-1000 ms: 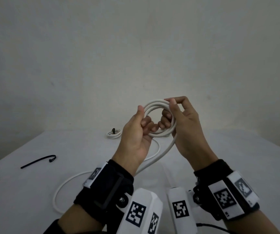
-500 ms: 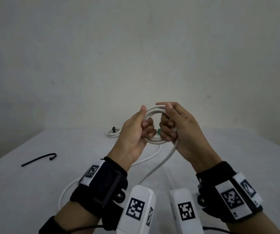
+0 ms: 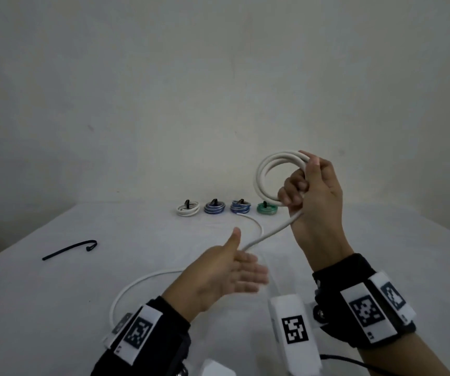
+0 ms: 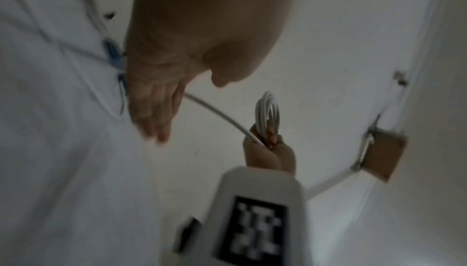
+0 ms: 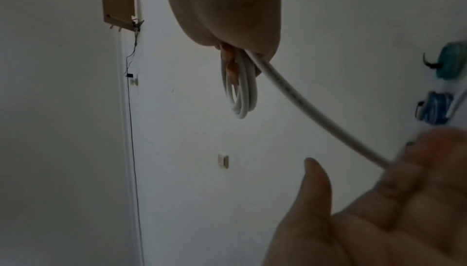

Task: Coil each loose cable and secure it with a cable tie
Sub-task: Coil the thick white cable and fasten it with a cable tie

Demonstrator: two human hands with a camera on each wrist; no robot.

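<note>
R hand (image 3: 313, 196) raised above white table (image 3: 55, 308), fingers curled round coiled part of thick white round cable (image 3: 265, 172); loose tail drops to table's near edge. L hand (image 3: 226, 278) flat, fingers straight, holding nothing. Black cable tie (image 3: 67, 249) near left edge.

A round white rubber cable coil (image 3: 270, 175) is showing above the grip; beyond it are sitting white (image 3: 188, 208), blue-striped (image 3: 214, 207) and green (image 3: 266, 208) tied coils.
</note>
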